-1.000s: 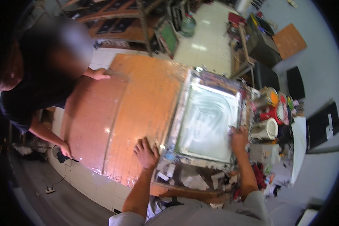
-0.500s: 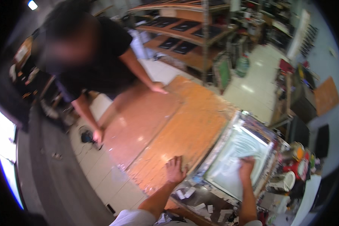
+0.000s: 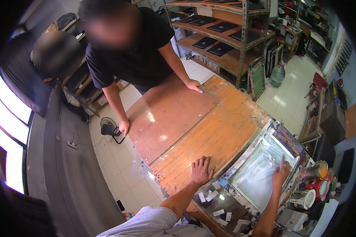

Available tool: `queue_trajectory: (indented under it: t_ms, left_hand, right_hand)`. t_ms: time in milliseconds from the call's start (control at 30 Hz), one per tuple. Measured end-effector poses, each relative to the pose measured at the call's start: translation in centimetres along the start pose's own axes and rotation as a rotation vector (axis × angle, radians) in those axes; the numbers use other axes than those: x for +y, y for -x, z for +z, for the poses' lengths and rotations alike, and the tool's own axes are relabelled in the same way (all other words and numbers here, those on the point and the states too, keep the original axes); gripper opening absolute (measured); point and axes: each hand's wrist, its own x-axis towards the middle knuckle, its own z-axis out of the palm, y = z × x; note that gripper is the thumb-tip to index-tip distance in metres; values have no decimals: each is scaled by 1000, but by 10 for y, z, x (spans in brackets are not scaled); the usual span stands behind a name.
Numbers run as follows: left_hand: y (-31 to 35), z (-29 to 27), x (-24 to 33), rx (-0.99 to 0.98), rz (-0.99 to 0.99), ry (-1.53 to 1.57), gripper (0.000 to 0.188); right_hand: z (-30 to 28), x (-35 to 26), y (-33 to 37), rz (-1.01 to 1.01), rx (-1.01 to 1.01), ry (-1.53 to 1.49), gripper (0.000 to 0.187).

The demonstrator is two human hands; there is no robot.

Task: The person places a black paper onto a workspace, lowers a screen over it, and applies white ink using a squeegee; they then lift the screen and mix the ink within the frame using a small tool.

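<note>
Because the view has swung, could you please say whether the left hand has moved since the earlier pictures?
No, not noticeably: judged against the stained frame, the left hand still rests on the orange board, beside the frame's near left corner.

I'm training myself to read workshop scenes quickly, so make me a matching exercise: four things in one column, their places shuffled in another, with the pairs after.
Column one
1. Left hand
2. Right hand
3. Green bottle
4. Small white strips

Column two
A. On the pale tiled floor
B. Scattered on the dark brown surface
C. Resting on the orange wooden board
D. Over the right side of the framed pale panel

Right pairs: 1-C, 2-D, 3-A, 4-B
</note>
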Motion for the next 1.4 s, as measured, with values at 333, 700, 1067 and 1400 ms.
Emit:
queue_trajectory:
  t_ms: [333,700,1067,1400]
  left_hand:
    - [0,67,-41,45,53,74,65]
    - [-5,24,0,42,96,-184,59]
    - [-6,10,4,12,60,-101,57]
    - [-8,12,2,1,36,-92,59]
  right_hand:
    - [-146,113,253,591,842,732,100]
    - [-138,119,239,814,752,-441,124]
    - [-141,92,190,315,538,-9,100]
    - [-176,13,60,91,-363,224,87]
